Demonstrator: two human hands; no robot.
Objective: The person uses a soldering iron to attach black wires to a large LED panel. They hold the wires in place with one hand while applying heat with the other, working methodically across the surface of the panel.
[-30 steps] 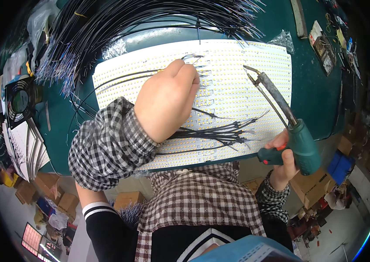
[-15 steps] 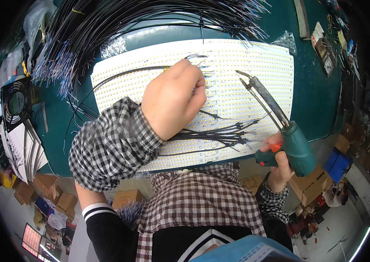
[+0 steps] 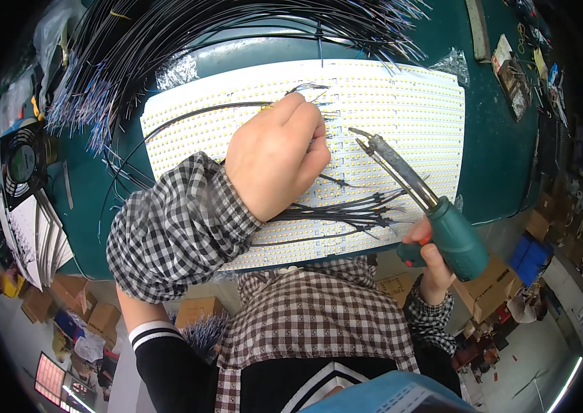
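Note:
A white LED panel (image 3: 415, 96), dotted with rows of small yellow chips, lies in front of me. My left hand (image 3: 271, 158) is over its middle, thumb and fingers pinched on a wire whose end is mostly hidden. One black cable (image 3: 198, 110) arcs in from the left and passes behind that hand. My right hand (image 3: 436, 265) grips a green soldering gun (image 3: 453, 234) by its handle. Its tip is up and left, above the panel, a short way right of my left fingertips. Below, several black cables (image 3: 326, 212) with stripped ends lie across the panel.
A thick bundle of black cables (image 3: 188, 31) with bared coloured ends covers the back of the green table (image 3: 501, 158). At left are a black fan (image 3: 25, 155) and a stack of white sheets (image 3: 37, 234). A small worn box (image 3: 511, 82) lies far right.
The soldering gun has moved left and slightly down, bringing its tip closer to my left hand. My left hand has barely shifted.

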